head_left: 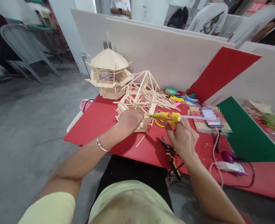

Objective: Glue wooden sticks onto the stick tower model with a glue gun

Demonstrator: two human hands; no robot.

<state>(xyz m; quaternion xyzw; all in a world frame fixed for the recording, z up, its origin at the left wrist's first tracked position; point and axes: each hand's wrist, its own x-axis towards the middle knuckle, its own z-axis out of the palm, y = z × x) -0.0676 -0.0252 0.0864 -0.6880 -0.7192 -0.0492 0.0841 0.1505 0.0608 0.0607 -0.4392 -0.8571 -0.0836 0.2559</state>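
Note:
My right hand (183, 137) grips a yellow hot glue gun (166, 117), with a pale glue stick (193, 117) projecting from its back end. The gun's nozzle points left and sits close to the near right side of an open pavilion model (146, 84) built from thin wooden sticks. Against the front of that model, my left hand (131, 119) is closed, with the fingers curled and mostly hidden; what they pinch does not show. One loose stick (140, 141) lies on the red tabletop (90, 124) below it.
A roofed stick pavilion (108, 71) stands at back left. Loose sticks (165, 99) lie behind the open model. Black-and-yellow pliers (171, 157) rest near the front edge. Stick packs (195, 119), a phone (211, 116) and cables (215, 155) lie right. A white panel (151, 46) stands behind.

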